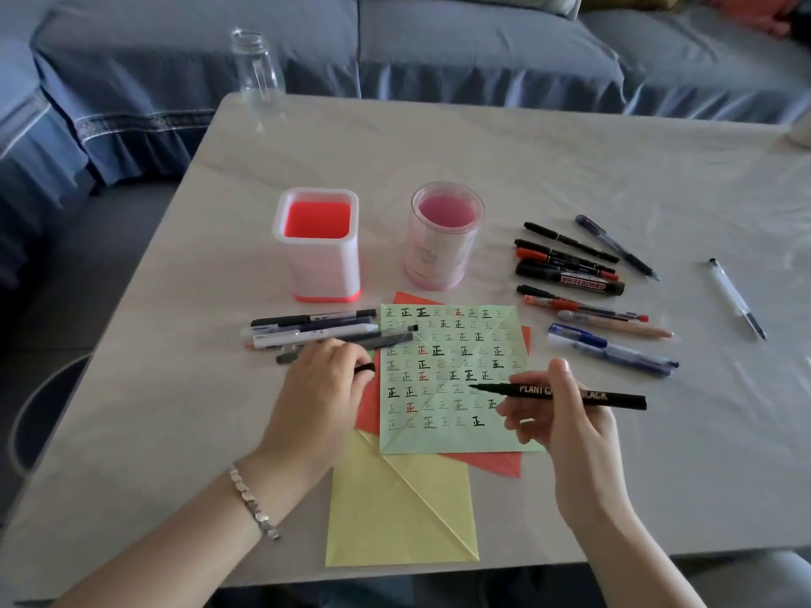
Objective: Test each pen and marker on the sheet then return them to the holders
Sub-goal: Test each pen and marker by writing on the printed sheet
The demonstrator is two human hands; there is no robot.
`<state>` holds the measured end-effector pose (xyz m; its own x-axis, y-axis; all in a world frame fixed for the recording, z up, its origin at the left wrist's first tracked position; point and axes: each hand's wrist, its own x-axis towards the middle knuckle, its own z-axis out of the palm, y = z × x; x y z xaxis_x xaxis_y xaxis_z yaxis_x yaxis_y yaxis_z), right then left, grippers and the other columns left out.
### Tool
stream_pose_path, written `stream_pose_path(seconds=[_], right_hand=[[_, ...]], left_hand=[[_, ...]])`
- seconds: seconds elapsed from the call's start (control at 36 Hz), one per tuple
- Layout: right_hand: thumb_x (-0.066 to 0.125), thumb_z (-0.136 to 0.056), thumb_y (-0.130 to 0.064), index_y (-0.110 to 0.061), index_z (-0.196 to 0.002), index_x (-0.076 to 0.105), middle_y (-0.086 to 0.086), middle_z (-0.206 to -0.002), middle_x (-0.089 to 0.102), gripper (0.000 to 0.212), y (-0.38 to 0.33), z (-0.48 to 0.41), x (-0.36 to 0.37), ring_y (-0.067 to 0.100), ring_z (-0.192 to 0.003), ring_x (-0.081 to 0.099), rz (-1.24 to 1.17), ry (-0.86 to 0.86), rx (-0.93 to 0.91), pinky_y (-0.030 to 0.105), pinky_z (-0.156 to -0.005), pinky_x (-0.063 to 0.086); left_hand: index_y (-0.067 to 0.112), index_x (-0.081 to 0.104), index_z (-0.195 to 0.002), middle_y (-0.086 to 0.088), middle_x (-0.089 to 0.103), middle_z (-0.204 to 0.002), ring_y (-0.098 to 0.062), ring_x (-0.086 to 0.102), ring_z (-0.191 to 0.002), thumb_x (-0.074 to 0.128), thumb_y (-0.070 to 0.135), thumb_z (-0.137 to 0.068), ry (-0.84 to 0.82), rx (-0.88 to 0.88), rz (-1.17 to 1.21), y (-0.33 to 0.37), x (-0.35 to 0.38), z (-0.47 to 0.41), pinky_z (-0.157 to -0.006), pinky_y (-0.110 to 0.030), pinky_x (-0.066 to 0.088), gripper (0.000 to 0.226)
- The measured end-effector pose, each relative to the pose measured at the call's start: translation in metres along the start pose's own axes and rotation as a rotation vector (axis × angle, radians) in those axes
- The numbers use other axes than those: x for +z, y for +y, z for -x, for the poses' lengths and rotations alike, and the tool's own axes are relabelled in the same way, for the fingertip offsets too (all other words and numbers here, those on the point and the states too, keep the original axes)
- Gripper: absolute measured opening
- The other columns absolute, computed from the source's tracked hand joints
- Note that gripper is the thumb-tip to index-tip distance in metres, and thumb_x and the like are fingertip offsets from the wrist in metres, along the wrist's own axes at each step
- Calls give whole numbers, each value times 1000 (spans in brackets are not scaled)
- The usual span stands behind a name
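Note:
A light green sheet (452,375) covered in small written marks lies in the middle of the table. My right hand (566,414) holds an uncapped black marker (614,398) level above the sheet, its tip pointing left. My left hand (324,388) rests at the sheet's left edge and pinches the marker's black cap (365,369). Behind the sheet stand a square red-and-white holder (318,243) and a round pink holder (443,234). A small pile of pens (316,331) lies left of the sheet, and several pens and markers (583,278) are spread out to its right.
Orange paper (496,465) and yellow paper (395,515) lie under the green sheet. A single clear pen (737,298) lies far right. A clear glass jar (256,68) stands at the table's back left corner. A blue sofa (439,46) runs behind the table.

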<state>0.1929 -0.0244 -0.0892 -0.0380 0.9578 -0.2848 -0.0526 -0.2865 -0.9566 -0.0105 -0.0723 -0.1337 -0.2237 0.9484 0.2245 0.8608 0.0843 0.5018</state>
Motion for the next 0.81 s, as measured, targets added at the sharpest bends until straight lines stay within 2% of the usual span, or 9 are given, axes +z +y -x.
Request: stream_pose_path(seconds=[0.06, 0.11, 0.17, 0.25, 0.39, 0.61, 0.69, 0.81], right_hand=[[41, -95, -25, -5, -70, 58, 9, -51, 63, 37, -8, 4, 3, 13, -44, 51, -53, 10, -13, 19, -43, 39], [42, -94, -24, -9, -68, 53, 9, -50, 61, 33, -15, 7, 6, 14, -43, 49, -111, 0, -26, 19, -42, 39], [42, -94, -24, -9, -66, 51, 9, -48, 60, 33, -21, 10, 9, 13, -42, 48, -133, -11, -43, 19, -41, 39], [42, -94, -25, -9, -64, 52, 9, -45, 58, 36, -27, 13, 12, 13, -39, 47, -108, -5, -88, 18, -41, 39], [43, -94, -24, -5, -64, 54, 9, -42, 57, 37, -29, 13, 12, 12, -37, 46, -44, 12, -134, 18, -41, 39], [45, -92, -22, -5, -64, 55, 10, -43, 59, 34, -25, 14, 9, 13, -37, 48, 4, -8, -136, 18, -41, 41], [45, -92, -19, -5, -63, 55, 11, -43, 59, 34, -23, 16, 9, 14, -37, 48, 28, -40, -153, 19, -41, 41], [45, -93, -14, -5, -61, 54, 10, -42, 58, 34, -22, 16, 9, 12, -37, 47, 61, -50, -176, 19, -41, 41]], left_hand=[[19, 58, -86, 8, 62, -85, -8, 56, -82, 60, 12, -88, -52, -131, 308, 19, -9, 1, -74, -20, 43, 8], [24, 56, -85, 11, 64, -78, 3, 57, -72, 60, 15, -88, -129, -247, 569, 34, -15, 2, -65, -10, 40, 11], [23, 58, -84, 11, 64, -71, 4, 56, -63, 62, 13, -86, -153, -260, 715, 44, -20, 2, -60, -9, 40, 11], [20, 61, -83, 10, 64, -69, -2, 57, -65, 66, 14, -83, -182, -251, 859, 55, -24, 3, -59, -11, 40, 8], [23, 61, -80, 16, 63, -72, -1, 56, -68, 67, 10, -83, -208, -230, 884, 62, -24, 7, -62, -14, 42, 15], [27, 61, -78, 13, 64, -77, -4, 56, -71, 66, 13, -83, -230, -188, 820, 70, -27, 10, -63, -17, 43, 16], [28, 63, -79, 13, 65, -72, -6, 57, -67, 68, 10, -82, -264, -213, 868, 75, -27, 10, -63, -19, 45, 19], [19, 67, -78, 7, 64, -61, -5, 57, -56, 67, 1, -80, -280, -250, 956, 80, -29, 9, -59, -14, 44, 18]])
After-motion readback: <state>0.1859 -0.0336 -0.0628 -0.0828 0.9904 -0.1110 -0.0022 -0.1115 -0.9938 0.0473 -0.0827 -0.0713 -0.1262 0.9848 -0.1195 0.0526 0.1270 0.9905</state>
